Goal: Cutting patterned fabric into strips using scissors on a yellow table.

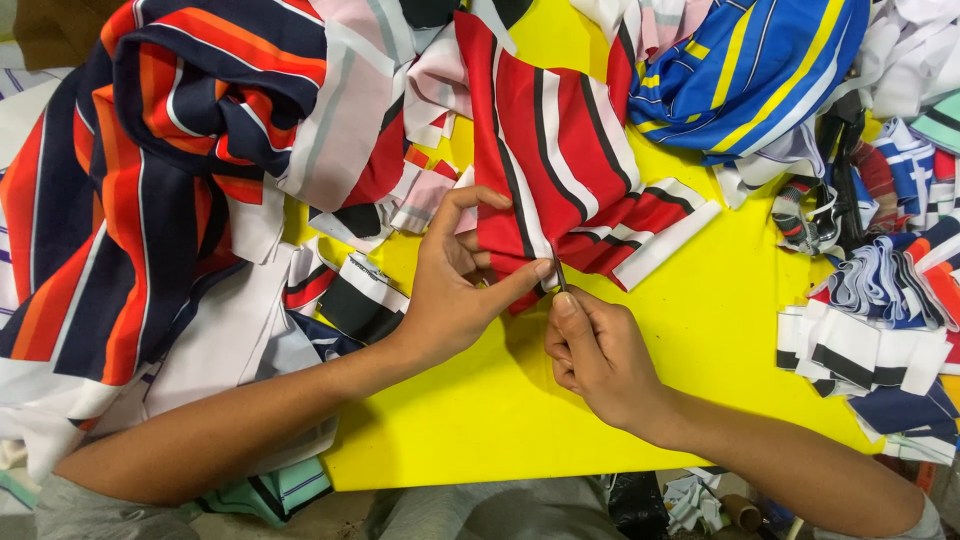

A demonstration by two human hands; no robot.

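Right hand (598, 352) nearest me, pinching small snips (558, 272) at red striped fabric (560, 160) edge; left hand (455, 285) gripping same fabric beside blades. I judge trimming underway; next needs steady hold.

You have a yellow tabletop (700, 330), a red cloth (560, 160) striped black and white, a navy cloth (130, 200) striped orange, and a blue cloth (750, 70) striped yellow.
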